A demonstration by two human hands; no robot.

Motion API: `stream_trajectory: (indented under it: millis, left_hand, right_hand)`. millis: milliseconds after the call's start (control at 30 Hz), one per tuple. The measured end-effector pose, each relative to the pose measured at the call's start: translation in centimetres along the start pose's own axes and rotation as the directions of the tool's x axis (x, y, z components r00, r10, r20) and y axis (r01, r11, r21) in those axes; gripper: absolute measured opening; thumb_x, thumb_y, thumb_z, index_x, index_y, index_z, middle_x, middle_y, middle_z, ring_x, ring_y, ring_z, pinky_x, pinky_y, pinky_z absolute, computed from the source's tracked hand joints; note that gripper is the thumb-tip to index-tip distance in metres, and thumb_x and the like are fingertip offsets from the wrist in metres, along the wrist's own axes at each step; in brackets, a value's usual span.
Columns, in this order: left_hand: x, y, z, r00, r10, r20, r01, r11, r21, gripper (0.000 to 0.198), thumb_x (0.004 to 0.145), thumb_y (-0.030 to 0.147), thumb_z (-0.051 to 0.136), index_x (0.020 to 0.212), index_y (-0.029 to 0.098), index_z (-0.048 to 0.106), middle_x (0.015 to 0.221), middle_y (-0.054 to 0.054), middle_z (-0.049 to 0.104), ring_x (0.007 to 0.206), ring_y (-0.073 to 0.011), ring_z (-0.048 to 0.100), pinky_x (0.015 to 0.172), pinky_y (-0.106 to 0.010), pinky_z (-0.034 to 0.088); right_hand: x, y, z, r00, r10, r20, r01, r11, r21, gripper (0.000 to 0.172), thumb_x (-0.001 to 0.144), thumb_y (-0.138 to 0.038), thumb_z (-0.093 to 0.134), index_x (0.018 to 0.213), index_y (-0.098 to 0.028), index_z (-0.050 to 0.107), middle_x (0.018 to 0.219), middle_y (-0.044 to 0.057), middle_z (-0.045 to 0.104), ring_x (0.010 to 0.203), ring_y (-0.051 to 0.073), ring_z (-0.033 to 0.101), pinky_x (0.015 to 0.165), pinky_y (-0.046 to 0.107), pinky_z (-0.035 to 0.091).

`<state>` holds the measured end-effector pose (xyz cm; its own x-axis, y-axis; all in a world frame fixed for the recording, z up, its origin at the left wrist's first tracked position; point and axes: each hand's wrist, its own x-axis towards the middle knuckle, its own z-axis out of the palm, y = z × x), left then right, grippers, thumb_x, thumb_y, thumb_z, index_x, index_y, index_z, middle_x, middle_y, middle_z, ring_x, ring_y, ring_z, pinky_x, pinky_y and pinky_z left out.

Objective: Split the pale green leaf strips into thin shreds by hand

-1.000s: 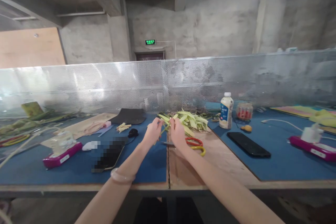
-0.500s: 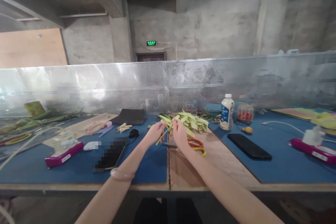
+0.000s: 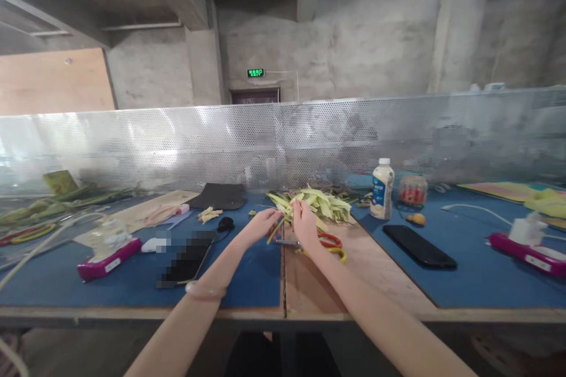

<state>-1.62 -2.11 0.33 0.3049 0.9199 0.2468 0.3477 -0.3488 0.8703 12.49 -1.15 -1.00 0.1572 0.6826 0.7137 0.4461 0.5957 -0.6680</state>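
Note:
Pale green leaf strips (image 3: 327,205) lie in a loose pile at the middle of the table. Just in front of the pile, my left hand (image 3: 264,225) is closed on a narrow green leaf strip (image 3: 273,232), whose end sticks out below the fingers. My right hand (image 3: 304,222) is closed beside it, its fingertips pinching the upper part of the strip; the exact grip is partly hidden. Under my right wrist lie scissors (image 3: 332,240) with red and yellow handles, their blades pointing left.
A white-capped bottle (image 3: 382,189), a jar (image 3: 413,190) and a black phone (image 3: 419,246) stand or lie to the right. At left are another dark phone (image 3: 189,258) and a purple power strip (image 3: 108,260). A perforated metal screen (image 3: 198,141) runs along the back.
Both hands stay close together at the strip and have shifted only slightly to the right. The strip's lower end has moved a little with them.

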Motion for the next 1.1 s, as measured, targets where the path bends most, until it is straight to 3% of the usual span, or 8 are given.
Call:
stream_trajectory:
  millis: [433, 700, 833, 1100]
  left_hand:
    - [0.0, -0.3, -0.3, 1.000, 0.014, 0.011, -0.012, 0.989, -0.147, 0.042, 0.069, 0.046, 0.058, 0.097, 0.017, 0.050, 0.067, -0.001, 0.062, 0.055, -0.0140, 0.059, 0.051, -0.025, 0.044]
    - [-0.5, -0.2, -0.4, 0.992, 0.011, 0.128, -0.001, 0.997, -0.075, 0.034, 0.066, 0.046, 0.059, 0.073, 0.013, 0.057, 0.068, -0.002, 0.062, 0.059, -0.0116, 0.054, 0.053, -0.022, 0.041]
    - [-0.6, -0.1, -0.5, 0.994, 0.073, 0.083, -0.076, 0.997, 0.028, 0.030, 0.062, 0.041, 0.063, 0.072, 0.013, 0.062, 0.059, 0.003, 0.054, 0.052, -0.0073, 0.045, 0.050, -0.020, 0.035]
    - [-1.0, 0.5, -0.2, 0.987, 0.009, 0.159, 0.021, 0.982, -0.187, 0.030, 0.061, 0.038, 0.067, 0.074, 0.012, 0.058, 0.056, 0.002, 0.053, 0.052, -0.0095, 0.051, 0.057, -0.026, 0.045]
  right_hand:
    - [0.1, 0.2, 0.2, 0.998, -0.013, 0.059, 0.011, 0.999, 0.044, 0.033, 0.087, -0.039, 0.029, 0.081, -0.018, 0.054, 0.076, 0.005, 0.063, 0.070, 0.017, 0.057, 0.065, 0.026, 0.039]
    - [0.4, 0.3, -0.3, 0.998, -0.014, -0.055, 0.016, 0.999, 0.046, 0.031, 0.088, -0.036, 0.028, 0.084, -0.018, 0.054, 0.081, 0.007, 0.063, 0.074, 0.018, 0.057, 0.068, 0.028, 0.039]
    - [0.4, 0.4, -0.5, 0.998, -0.025, -0.063, 0.028, 0.998, 0.054, 0.031, 0.088, -0.036, 0.029, 0.084, -0.018, 0.054, 0.082, 0.007, 0.063, 0.076, 0.018, 0.057, 0.069, 0.028, 0.039]
    - [0.5, 0.5, -0.4, 0.996, -0.033, -0.084, 0.035, 0.999, 0.021, 0.032, 0.088, -0.037, 0.029, 0.083, -0.017, 0.054, 0.082, 0.008, 0.064, 0.073, 0.019, 0.056, 0.067, 0.028, 0.039]
